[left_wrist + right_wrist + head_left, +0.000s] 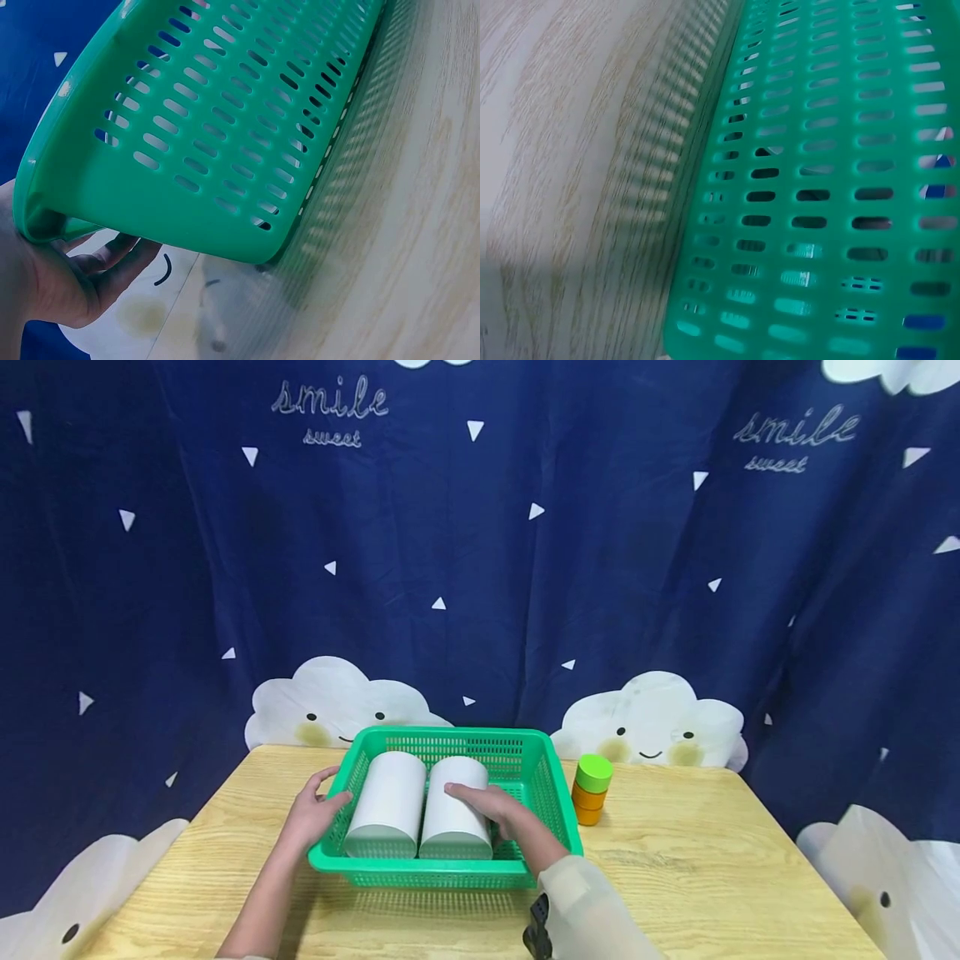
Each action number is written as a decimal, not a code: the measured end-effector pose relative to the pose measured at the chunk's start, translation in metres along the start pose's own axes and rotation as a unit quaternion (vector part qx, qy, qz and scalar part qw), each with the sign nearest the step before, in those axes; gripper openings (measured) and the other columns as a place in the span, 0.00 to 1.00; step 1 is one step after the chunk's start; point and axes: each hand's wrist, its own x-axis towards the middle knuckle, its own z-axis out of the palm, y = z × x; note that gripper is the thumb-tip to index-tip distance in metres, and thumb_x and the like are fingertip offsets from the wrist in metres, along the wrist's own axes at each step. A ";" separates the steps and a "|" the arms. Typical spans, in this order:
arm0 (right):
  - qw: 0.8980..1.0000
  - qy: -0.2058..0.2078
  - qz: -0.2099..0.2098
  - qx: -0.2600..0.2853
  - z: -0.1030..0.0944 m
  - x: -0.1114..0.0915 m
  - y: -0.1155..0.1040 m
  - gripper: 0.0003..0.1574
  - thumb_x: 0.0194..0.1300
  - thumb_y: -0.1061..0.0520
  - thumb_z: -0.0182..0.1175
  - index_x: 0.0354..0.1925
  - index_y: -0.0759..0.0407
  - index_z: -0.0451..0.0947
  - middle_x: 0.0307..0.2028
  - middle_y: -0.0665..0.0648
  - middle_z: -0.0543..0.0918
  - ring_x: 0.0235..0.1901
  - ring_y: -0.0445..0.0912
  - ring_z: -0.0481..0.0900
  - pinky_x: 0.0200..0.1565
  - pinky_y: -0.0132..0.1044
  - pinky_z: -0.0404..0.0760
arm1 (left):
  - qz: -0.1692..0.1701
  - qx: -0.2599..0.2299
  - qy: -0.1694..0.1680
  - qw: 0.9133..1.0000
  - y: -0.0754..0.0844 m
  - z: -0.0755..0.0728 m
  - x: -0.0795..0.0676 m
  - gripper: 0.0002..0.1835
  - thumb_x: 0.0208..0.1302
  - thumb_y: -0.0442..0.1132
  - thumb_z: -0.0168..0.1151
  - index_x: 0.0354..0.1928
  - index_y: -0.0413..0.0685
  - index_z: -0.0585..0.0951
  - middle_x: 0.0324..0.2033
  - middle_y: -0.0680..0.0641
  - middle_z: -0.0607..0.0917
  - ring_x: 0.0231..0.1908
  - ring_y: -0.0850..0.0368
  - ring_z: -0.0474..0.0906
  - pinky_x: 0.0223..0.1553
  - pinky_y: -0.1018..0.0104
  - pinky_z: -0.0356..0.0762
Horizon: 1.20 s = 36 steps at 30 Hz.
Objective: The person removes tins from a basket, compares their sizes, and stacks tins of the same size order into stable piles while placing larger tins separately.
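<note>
A green slotted plastic basket [420,865] stands on the wooden table. Two smooth white cylinders lie in it side by side: the left cylinder [386,797] and the right cylinder [455,818]. My left hand [313,814] grips the basket's left rim, its thumb on the inner side; in the left wrist view the hand [71,281] has its fingers below the rim. My right hand [497,807] holds the right cylinder, thumb across its top and fingers down its right side, partly hidden. In the right wrist view only the basket's slotted wall [817,202] and the table show, no hand.
Just right of the basket stands a small orange container with a green lid [591,789]. The wooden table [697,860] extends to both sides and toward me. Behind it hangs a dark blue curtain [480,560] with clouds and triangles. Some room remains inside the basket's right part.
</note>
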 end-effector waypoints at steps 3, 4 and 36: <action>1.000 -0.004 -0.002 0.003 -0.001 0.002 0.000 0.55 0.53 0.31 0.60 0.61 0.70 0.57 0.43 0.66 0.74 0.44 0.59 0.77 0.44 0.65 0.76 | -0.003 0.000 0.002 1.000 0.001 -0.001 0.000 0.32 0.67 0.43 0.52 0.69 0.45 0.56 0.51 0.27 0.74 0.41 0.44 0.80 0.33 0.57 0.82; 1.000 -0.004 -0.001 0.003 -0.001 0.003 0.001 0.55 0.53 0.31 0.60 0.61 0.70 0.57 0.43 0.66 0.74 0.44 0.59 0.77 0.45 0.65 0.76 | -0.003 -0.001 0.002 1.000 0.001 -0.001 -0.001 0.32 0.67 0.43 0.52 0.69 0.45 0.56 0.51 0.27 0.74 0.41 0.45 0.80 0.33 0.56 0.82; 0.994 0.023 -0.080 0.067 -0.007 0.004 -0.003 0.63 0.52 0.36 0.65 0.72 0.57 0.43 0.51 0.68 0.73 0.37 0.54 0.80 0.31 0.45 0.81 | -0.003 -0.007 0.003 1.000 0.002 0.001 -0.001 0.32 0.67 0.43 0.52 0.69 0.45 0.56 0.52 0.26 0.74 0.40 0.46 0.80 0.33 0.57 0.82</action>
